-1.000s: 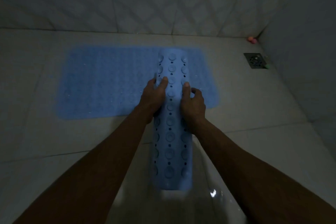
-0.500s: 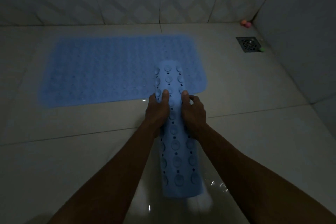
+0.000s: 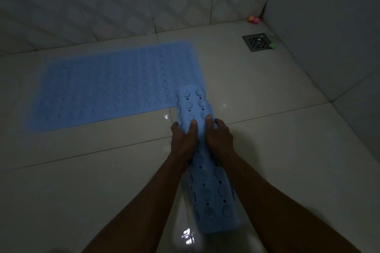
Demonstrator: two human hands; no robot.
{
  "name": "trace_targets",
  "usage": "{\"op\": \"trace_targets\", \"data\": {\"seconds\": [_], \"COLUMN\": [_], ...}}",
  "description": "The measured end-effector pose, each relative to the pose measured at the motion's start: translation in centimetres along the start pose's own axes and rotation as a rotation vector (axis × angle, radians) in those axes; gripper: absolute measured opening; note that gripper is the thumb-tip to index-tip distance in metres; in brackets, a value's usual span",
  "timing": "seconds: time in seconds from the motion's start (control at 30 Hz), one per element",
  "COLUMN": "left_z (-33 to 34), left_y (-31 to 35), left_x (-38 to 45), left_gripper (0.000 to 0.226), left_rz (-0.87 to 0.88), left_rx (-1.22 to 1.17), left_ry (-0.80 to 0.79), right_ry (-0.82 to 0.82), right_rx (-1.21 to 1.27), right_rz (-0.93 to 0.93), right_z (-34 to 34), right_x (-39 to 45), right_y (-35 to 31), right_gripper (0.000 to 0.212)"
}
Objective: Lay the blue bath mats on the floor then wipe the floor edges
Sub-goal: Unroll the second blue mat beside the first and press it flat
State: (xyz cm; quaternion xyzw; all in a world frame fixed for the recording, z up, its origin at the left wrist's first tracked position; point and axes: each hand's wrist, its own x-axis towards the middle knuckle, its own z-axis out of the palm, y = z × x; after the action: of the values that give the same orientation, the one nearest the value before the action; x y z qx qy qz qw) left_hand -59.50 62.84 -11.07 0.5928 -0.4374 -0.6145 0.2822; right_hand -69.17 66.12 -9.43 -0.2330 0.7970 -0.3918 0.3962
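One blue bath mat (image 3: 107, 86) lies flat on the tiled floor near the back wall. A second blue mat (image 3: 207, 183), rolled into a tube with suction cups and holes showing, runs from near my body toward the flat mat's near right corner. My left hand (image 3: 184, 139) grips the roll's left side and my right hand (image 3: 219, 136) grips its right side, thumbs on top. The roll's far end overlaps the flat mat's corner.
A square floor drain (image 3: 257, 41) sits at the back right near the side wall (image 3: 329, 26). Small orange and pink balls (image 3: 253, 19) rest in the corner, a green one (image 3: 272, 46) beside the drain. The glossy floor (image 3: 82, 181) shows wet glints.
Both hands have drawn the rolled mat back toward me and to the right, off the middle of the flat mat; only its far end now overlaps the flat mat's corner.
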Motion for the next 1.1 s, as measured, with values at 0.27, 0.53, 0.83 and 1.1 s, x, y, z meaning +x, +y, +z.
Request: {"op": "trace_targets", "data": {"seconds": [0.27, 0.53, 0.83, 1.1], "left_z": [1.0, 0.9, 1.2, 1.3], "left_y": [-1.6, -1.5, -1.1, -1.4], "left_x": [-0.2, 0.4, 0.0, -0.7], "left_gripper": [0.082, 0.086, 0.08, 0.068], "left_rz": [0.083, 0.039, 0.028, 0.012], "left_rx": [0.175, 0.238, 0.284, 0.29], "left_ry": [-0.021, 0.024, 0.072, 0.119], "right_ry": [-0.057, -0.052, -0.023, -0.041], "right_rx": [-0.087, -0.102, -0.191, -0.239], "right_rz": [-0.053, -0.043, 0.006, -0.014], "right_z": [-0.4, 1.2, 1.5, 1.5], "right_x": [0.8, 2.4, 2.2, 2.1], "right_y": [1.9, 2.8, 2.8, 2.9], "right_gripper": [0.046, 0.065, 0.067, 0.066]}}
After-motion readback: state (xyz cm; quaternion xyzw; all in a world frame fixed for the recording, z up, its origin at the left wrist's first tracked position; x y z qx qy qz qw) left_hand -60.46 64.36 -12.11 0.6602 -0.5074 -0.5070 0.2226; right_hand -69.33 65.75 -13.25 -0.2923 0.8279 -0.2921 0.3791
